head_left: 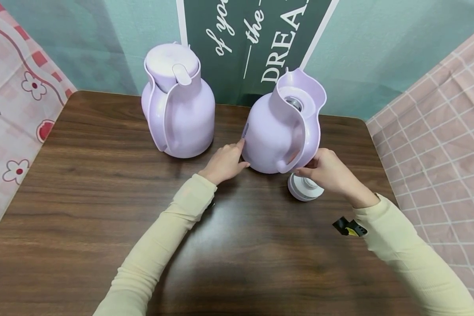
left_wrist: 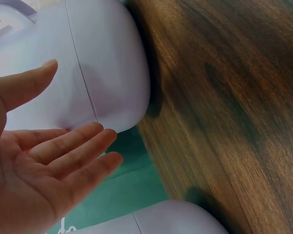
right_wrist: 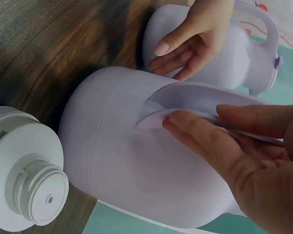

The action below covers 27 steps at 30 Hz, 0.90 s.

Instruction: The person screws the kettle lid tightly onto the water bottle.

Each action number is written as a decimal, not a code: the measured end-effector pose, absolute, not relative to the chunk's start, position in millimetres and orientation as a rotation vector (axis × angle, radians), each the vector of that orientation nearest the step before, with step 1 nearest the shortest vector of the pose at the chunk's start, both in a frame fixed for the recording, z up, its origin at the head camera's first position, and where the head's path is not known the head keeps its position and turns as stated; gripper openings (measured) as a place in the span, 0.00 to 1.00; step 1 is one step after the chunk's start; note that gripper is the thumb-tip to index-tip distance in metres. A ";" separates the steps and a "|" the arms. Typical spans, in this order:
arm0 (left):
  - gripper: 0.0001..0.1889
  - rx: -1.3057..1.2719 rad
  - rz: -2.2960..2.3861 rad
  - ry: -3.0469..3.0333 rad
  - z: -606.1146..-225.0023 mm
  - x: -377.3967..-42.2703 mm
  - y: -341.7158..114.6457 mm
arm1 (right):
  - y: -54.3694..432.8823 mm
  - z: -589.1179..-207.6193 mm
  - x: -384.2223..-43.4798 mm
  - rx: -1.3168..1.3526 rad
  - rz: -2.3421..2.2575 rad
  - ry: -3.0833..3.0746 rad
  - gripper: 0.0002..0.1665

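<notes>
A lilac thermos jug [head_left: 266, 136] stands on the wooden table with its mouth uncovered, tilted in the head view. My right hand [head_left: 333, 173] grips its handle [right_wrist: 200, 105], fingers on one side and thumb on the other. My left hand [head_left: 225, 163] is at the jug's left side, its straight fingertips right at the wall; the left wrist view shows the palm with fingers extended. Just below the handle, a white stopper lid [head_left: 305, 188] lies on the table, threaded neck [right_wrist: 48, 192] outward.
A second lilac thermos jug [head_left: 189, 118], with its lid on, stands to the left near the table's back edge. Behind hangs a dark green panel [head_left: 237, 57] with white lettering. A pink tiled-pattern sheet [head_left: 438, 131] borders the table [head_left: 83, 210] on the right.
</notes>
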<state>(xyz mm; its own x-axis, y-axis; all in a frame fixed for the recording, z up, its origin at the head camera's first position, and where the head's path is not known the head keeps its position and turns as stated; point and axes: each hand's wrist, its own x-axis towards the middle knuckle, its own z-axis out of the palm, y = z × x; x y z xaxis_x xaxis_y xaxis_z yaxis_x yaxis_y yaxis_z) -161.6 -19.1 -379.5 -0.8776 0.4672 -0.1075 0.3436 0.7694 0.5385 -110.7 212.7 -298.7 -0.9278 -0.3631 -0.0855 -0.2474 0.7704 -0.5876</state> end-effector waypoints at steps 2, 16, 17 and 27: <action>0.36 0.635 0.768 2.732 -379.9 -161.4 -19.6 | 211.3 -298.4 -110.8 -0.524 -0.899 2.748 0.07; 0.38 0.607 0.782 2.746 -381.3 -160.1 -27.5 | 206.5 -300.3 -108.9 -0.672 -0.992 2.651 0.09; 0.39 0.597 0.780 2.748 -381.0 -159.8 -28.5 | 205.8 -300.7 -108.3 -0.680 -0.992 2.647 0.09; 0.45 0.563 0.746 2.796 -377.5 -154.6 -39.4 | 192.6 -302.7 -98.1 -0.771 -1.008 2.596 0.07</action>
